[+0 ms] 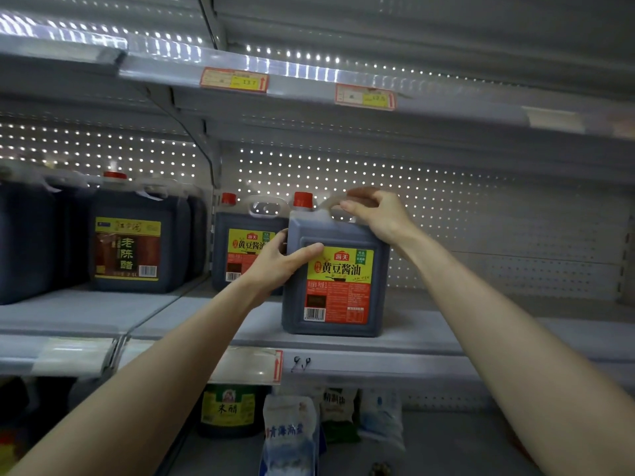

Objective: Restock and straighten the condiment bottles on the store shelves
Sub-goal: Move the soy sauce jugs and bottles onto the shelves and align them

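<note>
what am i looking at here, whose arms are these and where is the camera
No machine here: a person wears one camera on the head, looking forward and down, so you see their own bare arms. The right hand grips the top handle of a red-capped soy sauce jug; the left hand holds its left edge. The jug sits on a grey shelf. A matching jug stands behind to its left, a dark vinegar jug further left. Below are a rice vinegar bottle and salt bags.
</note>
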The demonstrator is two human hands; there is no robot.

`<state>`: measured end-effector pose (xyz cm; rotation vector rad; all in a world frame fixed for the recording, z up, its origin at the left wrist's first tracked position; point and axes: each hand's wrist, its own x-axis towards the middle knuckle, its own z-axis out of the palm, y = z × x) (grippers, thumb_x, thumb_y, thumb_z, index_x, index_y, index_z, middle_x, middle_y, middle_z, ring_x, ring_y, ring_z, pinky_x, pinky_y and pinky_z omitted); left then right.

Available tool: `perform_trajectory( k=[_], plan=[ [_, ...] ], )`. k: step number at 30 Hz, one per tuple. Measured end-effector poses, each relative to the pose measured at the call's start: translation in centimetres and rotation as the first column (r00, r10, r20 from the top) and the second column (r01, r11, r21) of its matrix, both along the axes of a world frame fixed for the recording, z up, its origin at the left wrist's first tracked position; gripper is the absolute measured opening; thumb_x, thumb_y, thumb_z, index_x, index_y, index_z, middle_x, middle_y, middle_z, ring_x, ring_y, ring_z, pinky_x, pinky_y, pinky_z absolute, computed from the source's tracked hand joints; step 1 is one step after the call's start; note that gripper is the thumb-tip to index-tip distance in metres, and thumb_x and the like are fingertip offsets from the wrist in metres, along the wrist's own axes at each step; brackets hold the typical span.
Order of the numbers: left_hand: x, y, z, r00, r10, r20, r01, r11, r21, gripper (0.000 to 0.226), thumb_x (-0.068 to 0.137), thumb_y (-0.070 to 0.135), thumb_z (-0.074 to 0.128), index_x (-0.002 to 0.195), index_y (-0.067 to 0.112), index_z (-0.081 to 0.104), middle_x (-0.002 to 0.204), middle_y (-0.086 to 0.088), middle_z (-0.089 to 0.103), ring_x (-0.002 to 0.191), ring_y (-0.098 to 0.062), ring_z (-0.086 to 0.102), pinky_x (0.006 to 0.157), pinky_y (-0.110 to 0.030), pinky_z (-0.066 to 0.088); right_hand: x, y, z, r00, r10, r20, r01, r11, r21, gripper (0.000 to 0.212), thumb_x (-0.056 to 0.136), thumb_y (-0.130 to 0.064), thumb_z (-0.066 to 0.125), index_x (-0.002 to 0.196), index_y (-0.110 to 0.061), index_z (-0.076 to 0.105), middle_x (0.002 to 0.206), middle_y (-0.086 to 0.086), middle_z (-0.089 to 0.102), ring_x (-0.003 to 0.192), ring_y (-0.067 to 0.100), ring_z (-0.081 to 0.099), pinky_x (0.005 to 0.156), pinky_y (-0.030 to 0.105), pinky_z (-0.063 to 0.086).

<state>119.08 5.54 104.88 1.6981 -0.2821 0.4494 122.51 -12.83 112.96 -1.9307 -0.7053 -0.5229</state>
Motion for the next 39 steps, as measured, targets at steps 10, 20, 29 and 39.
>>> perform_trajectory(
  k=[10, 20, 29, 39],
  plan=[
    [-1.7, -0.6, -1.5, 0.999, 0.023, -0.043, -0.02, 0.999, 0.049, 0.054, 0.093, 0.033, 0.056, 0.142, 0.033, 0.032, 0.121, 0.001, 0.06, 0.111, -0.02, 0.059, 0.09, -0.047, 0.051, -2.1, -1.9, -6.1, 0.968, 0.071, -0.241, -0.032, 0.986, 0.164, 0.049, 0.092, -0.036, 0.061, 0.132, -0.024, 0.036, 0.135, 0.008, 0.056, 0.106, 0.019, 0.06, 0.075, 0.027, 0.05],
    [-2.2, 0.2, -1.8, 0.988, 0.015, -0.152, -0.006, 0.998, 0.06, 0.078, 0.09, 0.027, 0.062, 0.148, 0.05, 0.015, 0.139, -0.011, 0.048, 0.128, -0.036, 0.047, 0.092, -0.071, 0.042, -1.4, -2.6, -8.6, 0.927, 0.168, -0.335, -0.103, 0.974, 0.202, 0.057, 0.094, -0.038, 0.056, 0.144, -0.022, 0.032, 0.124, 0.004, 0.063, 0.095, 0.015, 0.066, 0.081, 0.032, 0.055],
    [-1.4, 0.4, -2.1, 0.991, 0.018, -0.131, -0.015, 1.0, 0.027, 0.076, 0.09, 0.022, 0.062, 0.148, 0.048, 0.019, 0.133, -0.01, 0.053, 0.123, -0.035, 0.051, 0.09, -0.072, 0.042, -0.8, -2.2, -8.9, 0.928, 0.219, -0.302, -0.129, 0.948, 0.291, 0.047, 0.096, -0.028, 0.056, 0.139, -0.019, 0.039, 0.098, -0.006, 0.062, 0.077, 0.005, 0.063, 0.045, 0.015, 0.05],
    [0.3, 0.7, -1.9, 0.988, 0.023, -0.154, -0.021, 1.0, 0.01, 0.076, 0.091, 0.022, 0.061, 0.151, 0.041, 0.017, 0.134, -0.009, 0.053, 0.123, -0.034, 0.052, 0.093, -0.072, 0.04, 1.0, -1.7, -8.8, 0.927, 0.209, -0.311, -0.115, 0.948, 0.296, 0.04, 0.096, -0.027, 0.056, 0.133, -0.019, 0.042, 0.099, -0.006, 0.063, 0.077, 0.004, 0.063, 0.049, 0.014, 0.05]
  ],
)
